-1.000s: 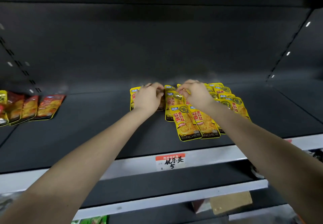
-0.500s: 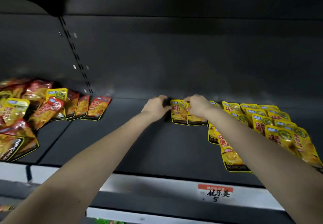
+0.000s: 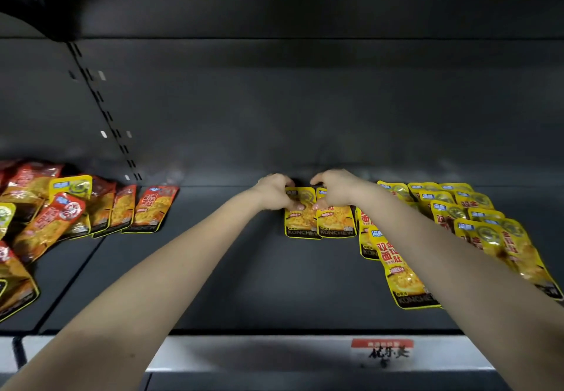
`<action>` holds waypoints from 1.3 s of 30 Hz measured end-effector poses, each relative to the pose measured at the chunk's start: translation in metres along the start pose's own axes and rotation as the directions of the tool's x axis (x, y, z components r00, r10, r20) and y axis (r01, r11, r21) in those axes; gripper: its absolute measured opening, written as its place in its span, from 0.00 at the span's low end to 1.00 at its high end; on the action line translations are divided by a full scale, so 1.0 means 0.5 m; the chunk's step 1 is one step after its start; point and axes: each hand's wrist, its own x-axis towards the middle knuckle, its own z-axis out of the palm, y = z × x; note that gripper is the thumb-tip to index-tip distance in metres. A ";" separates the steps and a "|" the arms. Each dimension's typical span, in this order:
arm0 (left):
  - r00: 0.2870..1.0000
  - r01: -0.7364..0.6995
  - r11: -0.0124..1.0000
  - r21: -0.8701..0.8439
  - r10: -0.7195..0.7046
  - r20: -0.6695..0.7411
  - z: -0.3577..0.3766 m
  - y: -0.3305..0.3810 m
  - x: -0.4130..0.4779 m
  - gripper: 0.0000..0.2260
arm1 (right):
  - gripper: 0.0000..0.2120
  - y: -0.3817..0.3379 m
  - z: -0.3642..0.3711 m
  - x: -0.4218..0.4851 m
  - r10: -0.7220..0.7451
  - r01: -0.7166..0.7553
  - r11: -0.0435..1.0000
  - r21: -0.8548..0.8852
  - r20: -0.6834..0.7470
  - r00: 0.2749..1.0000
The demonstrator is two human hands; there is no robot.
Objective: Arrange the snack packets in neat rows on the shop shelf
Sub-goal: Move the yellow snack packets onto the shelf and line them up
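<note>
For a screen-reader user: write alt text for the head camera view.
A person's left hand and right hand grip two yellow snack packets side by side at the back of a dark shop shelf. More yellow packets lie overlapped to their right; red packets are heaped at the far left.

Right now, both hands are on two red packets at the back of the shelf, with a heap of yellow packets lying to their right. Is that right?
Not quite. The head view shows the left hand and right hand on two yellow packets, not red, at the back of the shelf, with the yellow heap to their right.
</note>
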 end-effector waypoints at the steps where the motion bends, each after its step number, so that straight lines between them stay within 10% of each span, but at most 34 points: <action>1: 1.000 -0.001 1.000 0.006 0.001 0.004 -0.001 -0.002 -0.003 0.30 | 0.31 0.000 0.002 -0.005 0.001 -0.001 1.000 0.004 -0.003 1.000; 9: 0.975 -0.093 0.996 0.005 0.092 -0.202 0.029 0.000 -0.041 0.28 | 0.26 0.005 0.013 -0.086 -0.042 0.042 0.999 -0.004 -0.112 0.993; 14: 0.957 -0.280 0.936 0.215 0.255 0.138 0.047 0.028 -0.073 0.27 | 0.24 -0.009 0.050 -0.106 -0.010 0.031 0.986 -0.166 0.127 0.992; 22: 0.970 -0.218 0.941 0.259 0.179 0.168 0.064 0.045 -0.064 0.29 | 0.26 -0.015 0.064 -0.108 0.083 -0.078 0.992 -0.101 0.043 0.996; 29: 0.956 -0.192 0.974 0.119 0.213 -0.202 -0.005 -0.035 -0.124 0.23 | 0.23 -0.133 0.037 -0.072 -0.045 0.127 0.973 0.193 -0.380 0.924; 39: 0.863 0.261 0.959 0.111 -0.180 -0.473 -0.172 -0.384 -0.335 0.20 | 0.22 -0.542 0.089 0.013 -0.373 0.466 0.835 0.291 -0.322 0.870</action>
